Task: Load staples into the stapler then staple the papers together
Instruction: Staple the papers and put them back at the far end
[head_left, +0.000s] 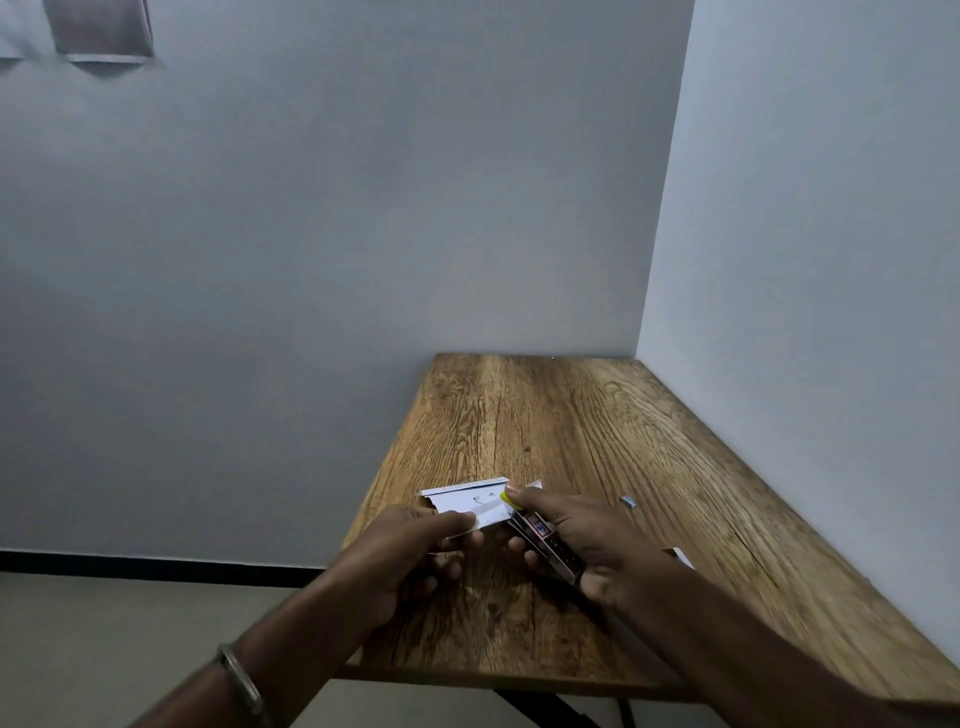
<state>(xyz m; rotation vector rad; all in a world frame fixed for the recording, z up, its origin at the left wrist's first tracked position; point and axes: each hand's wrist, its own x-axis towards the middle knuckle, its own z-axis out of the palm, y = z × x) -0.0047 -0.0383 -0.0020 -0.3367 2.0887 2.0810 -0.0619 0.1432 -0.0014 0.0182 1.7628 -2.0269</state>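
A small stack of white papers (470, 500) lies near the left edge of the wooden table (571, 426). My left hand (405, 551) pinches the near corner of the papers between thumb and fingers. A small metal stapler (545, 540) with a yellow tip and a red label is gripped in my right hand (576, 530). Its yellow front end sits at the right edge of the papers. A small silvery strip of staples (628, 501) lies on the table to the right of my right hand.
The table stands in a corner, with a grey wall behind it and a white wall (805, 260) along its right side. A white scrap (683, 557) shows behind my right wrist. The floor (104, 639) drops away left of the table edge.
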